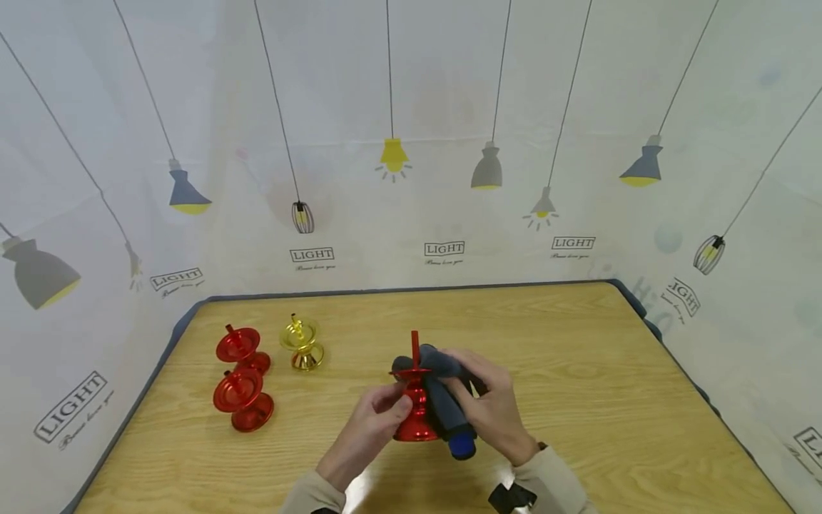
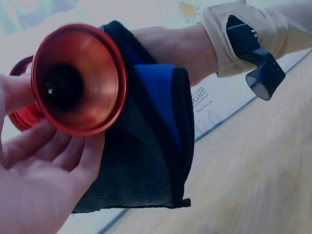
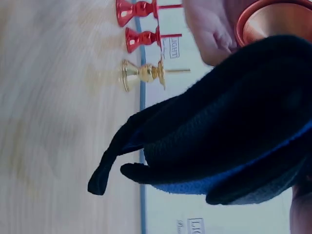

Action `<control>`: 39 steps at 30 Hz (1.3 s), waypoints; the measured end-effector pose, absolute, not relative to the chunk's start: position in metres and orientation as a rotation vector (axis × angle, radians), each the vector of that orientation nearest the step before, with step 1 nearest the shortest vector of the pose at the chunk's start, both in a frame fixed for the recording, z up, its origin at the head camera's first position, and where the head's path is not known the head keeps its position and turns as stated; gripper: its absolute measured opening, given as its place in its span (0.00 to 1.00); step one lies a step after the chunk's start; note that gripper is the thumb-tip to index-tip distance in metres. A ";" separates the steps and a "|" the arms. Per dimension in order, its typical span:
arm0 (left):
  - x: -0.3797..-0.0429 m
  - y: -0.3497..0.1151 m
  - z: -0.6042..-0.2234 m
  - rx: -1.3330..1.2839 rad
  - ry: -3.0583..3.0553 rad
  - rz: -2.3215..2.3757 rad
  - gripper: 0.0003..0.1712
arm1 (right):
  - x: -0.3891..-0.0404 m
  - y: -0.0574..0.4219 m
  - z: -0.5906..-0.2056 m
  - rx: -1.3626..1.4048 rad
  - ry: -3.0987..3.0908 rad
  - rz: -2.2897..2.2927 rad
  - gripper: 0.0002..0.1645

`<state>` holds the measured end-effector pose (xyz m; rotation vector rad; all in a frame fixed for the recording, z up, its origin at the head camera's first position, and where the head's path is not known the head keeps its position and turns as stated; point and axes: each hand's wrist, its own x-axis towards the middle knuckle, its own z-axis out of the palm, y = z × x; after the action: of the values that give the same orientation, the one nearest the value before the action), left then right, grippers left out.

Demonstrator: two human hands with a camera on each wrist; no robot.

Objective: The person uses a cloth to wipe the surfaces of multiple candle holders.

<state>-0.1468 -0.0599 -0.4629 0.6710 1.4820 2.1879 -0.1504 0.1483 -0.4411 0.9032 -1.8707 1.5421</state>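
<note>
Left hand (image 1: 372, 421) is gripping the red candlestick (image 1: 419, 410) above the bench (image 1: 591, 364), fingers curled; right hand (image 1: 496, 400) is pinching a cloth (image 1: 444, 401). The candlestick is probably feeling light, stiff, slippery, suiting a stem hold.

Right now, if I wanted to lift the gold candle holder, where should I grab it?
I'd pinch the gold candle holder by its stem, from the person's right: it stands upright, the stem narrows between dish and flared base, and the rear red candle holder stands on its left.
</note>
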 end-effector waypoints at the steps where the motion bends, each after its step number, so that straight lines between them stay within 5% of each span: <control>1: -0.147 -0.060 -0.465 0.690 1.415 2.195 0.27 | -0.150 0.148 -0.442 0.894 -1.870 1.577 0.23; 7: -0.148 -0.060 -0.467 0.697 1.254 2.171 0.14 | -0.150 0.148 -0.449 0.818 -1.914 1.624 0.21; 23: -0.138 -0.033 -0.444 0.222 2.072 2.099 0.22 | -0.155 0.152 -0.438 0.939 -1.859 1.142 0.22; 31: -0.142 -0.034 -0.449 0.315 1.731 2.132 0.25 | -0.150 0.160 -0.444 0.841 -1.902 1.361 0.25; 39: -0.142 -0.035 -0.456 0.492 1.278 2.201 0.13 | -0.145 0.163 -0.448 0.732 -1.914 1.656 0.22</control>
<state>-0.1422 -0.0350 -0.4564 0.4916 1.2780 2.2011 -0.1452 0.1627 -0.4484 0.7322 -1.9144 1.6560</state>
